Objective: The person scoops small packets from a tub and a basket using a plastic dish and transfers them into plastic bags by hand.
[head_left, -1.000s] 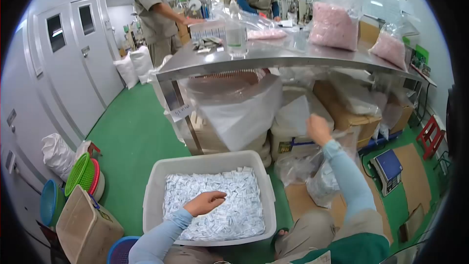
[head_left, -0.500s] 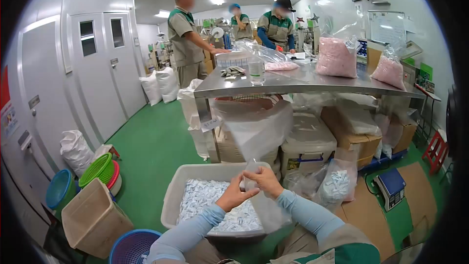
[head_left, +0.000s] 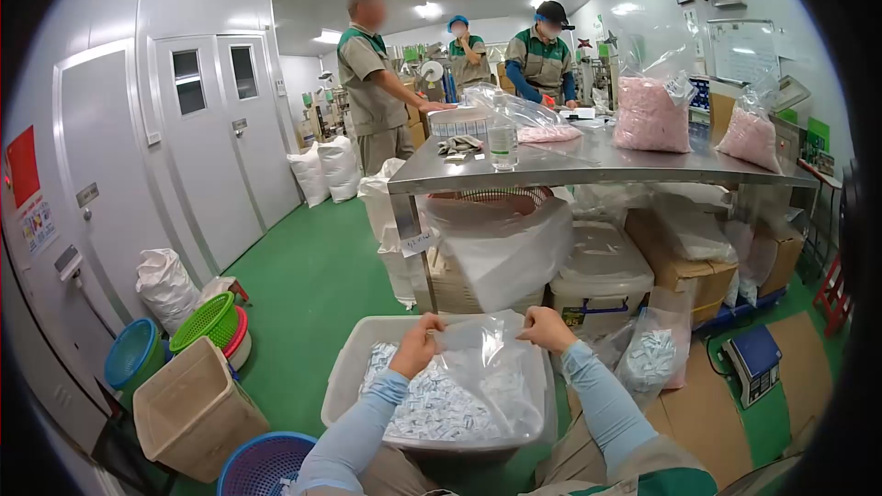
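Observation:
A clear plastic bag [head_left: 494, 363] is stretched between my two hands above a pale rectangular tub [head_left: 342, 386]. My left hand [head_left: 415, 346] pinches the bag's upper left edge, and my right hand [head_left: 549, 329] grips its upper right corner. The bag looks flat, and nothing shows inside it apart from what is seen through the film. Many small white-and-blue sachets [head_left: 432, 409] lie loose in the tub below, partly covered by the bag on the right side.
Ahead stands a steel table [head_left: 588, 158] with bags of pink material [head_left: 652, 115]. Under it are a lidded bin [head_left: 602, 266] and cartons. To my right are a bag of sachets [head_left: 648, 358] and a scale [head_left: 755, 358]. Baskets [head_left: 207, 320] and an upright bin [head_left: 197, 409] sit left. Three people stand behind the table.
My hands, close together before, have moved apart and spread the bag's top edge wide. The bag now hangs over the tub. My view has shifted slightly left.

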Demonstrator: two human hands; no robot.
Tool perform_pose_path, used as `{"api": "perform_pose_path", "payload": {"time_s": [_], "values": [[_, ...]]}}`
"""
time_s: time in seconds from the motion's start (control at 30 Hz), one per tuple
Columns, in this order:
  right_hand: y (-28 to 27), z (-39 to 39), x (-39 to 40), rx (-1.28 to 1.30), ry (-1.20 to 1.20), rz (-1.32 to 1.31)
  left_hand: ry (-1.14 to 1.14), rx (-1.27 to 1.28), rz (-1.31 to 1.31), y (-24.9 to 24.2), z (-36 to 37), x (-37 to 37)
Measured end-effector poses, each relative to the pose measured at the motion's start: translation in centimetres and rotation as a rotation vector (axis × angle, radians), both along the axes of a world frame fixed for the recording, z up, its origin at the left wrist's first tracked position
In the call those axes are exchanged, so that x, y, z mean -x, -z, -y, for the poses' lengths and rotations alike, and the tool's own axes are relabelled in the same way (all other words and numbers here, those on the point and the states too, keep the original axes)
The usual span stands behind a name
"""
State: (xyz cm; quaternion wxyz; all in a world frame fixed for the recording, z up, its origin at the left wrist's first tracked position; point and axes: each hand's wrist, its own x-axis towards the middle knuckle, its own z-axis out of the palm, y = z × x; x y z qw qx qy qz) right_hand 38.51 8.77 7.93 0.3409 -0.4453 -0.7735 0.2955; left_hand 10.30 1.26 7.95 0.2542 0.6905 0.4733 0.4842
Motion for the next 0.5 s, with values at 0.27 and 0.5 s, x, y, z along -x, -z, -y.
{"api": "perform_pose_path", "payload": {"time_s": [0.27, 0.5], "values": [[-2.1, 4.7, 3.5, 0.079, -0.179, -0.291, -0.039, 0.017, -0.617, 3.0, -1.5, 1.2], [-3.4, 6.4, 4.2, 0.214, -0.262, -0.566, -0.077, 0.156, -0.649, 3.4, 1.3, 1.2]]}}
